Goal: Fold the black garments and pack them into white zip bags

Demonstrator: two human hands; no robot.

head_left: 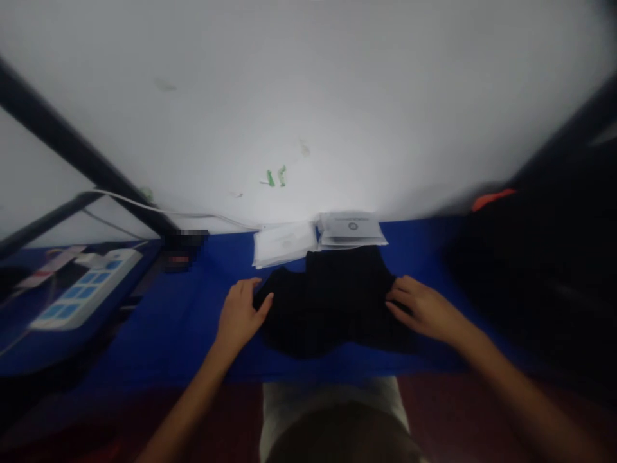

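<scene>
A piece of black fabric, apparently a folded garment (pixel 332 305), lies on the blue-covered table in front of me. At its left edge is my left hand (pixel 241 313), with thumb and fingers apart and the thumb touching the fabric. My right hand (pixel 418 305) has its fingers closed over the right edge. The fabric is so dark that its folds and exact kind are hard to make out. Just behind it lie two stacks of flat white packets, a left stack (pixel 285 244) and a right stack (pixel 351 229) with a small round print.
A white power strip (pixel 87 289) with blue sockets lies at the left. From there a white cable (pixel 178 213) runs along the pale wall (pixel 337 96). Dark frame bars (pixel 72 128) slant at the left, and a large dark mass (pixel 525 283) fills the right side.
</scene>
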